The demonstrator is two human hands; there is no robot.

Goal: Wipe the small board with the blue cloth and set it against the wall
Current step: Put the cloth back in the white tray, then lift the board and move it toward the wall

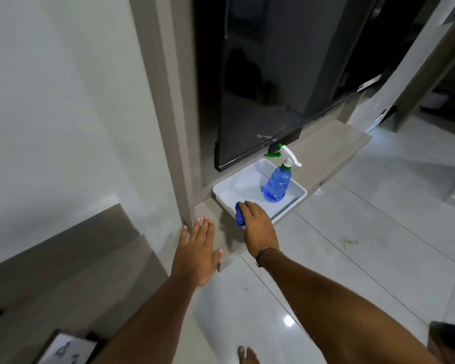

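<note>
The blue cloth (239, 214) is bunched at the near left rim of a white tray (296, 199). My right hand (258, 224) lies over the cloth with its fingers curled around it. My left hand (198, 249) is spread flat, palm down and holding nothing, over the low beige ledge (336, 147) beside the wall corner. A small white board with dark marks (65, 349) shows at the bottom left edge, partly cut off and away from both hands.
A blue spray bottle (277, 185) with a white and green trigger stands in the tray. A large black screen (286, 74) hangs just above the ledge. A white wall (50, 101) is on the left. Glossy floor tiles (365, 245) spread right, and my bare foot (247, 355) is below.
</note>
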